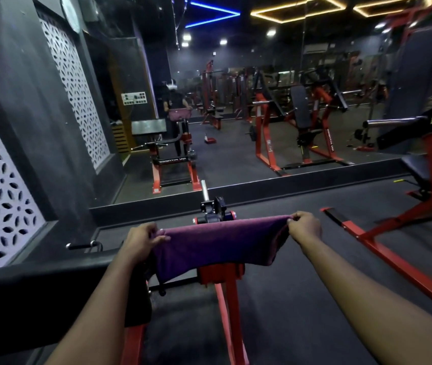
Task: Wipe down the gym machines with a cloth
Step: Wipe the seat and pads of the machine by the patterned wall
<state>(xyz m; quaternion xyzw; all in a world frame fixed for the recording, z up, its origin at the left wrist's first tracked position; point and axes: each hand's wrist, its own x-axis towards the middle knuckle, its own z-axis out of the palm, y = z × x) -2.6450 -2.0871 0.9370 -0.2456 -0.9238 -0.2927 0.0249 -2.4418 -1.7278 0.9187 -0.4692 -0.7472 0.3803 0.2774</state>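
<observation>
Head-worn wide camera looks forward and down toward the mirror [236, 154].

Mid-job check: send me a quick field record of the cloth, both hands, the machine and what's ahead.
cloth: purple, stretched across the top of the machine
left hand: grips the cloth's left end
right hand: pinches the cloth's right end
machine: red frame, chrome peg at its far end
mirror: straight ahead, reflecting more red machines
floor: dark mat
</observation>
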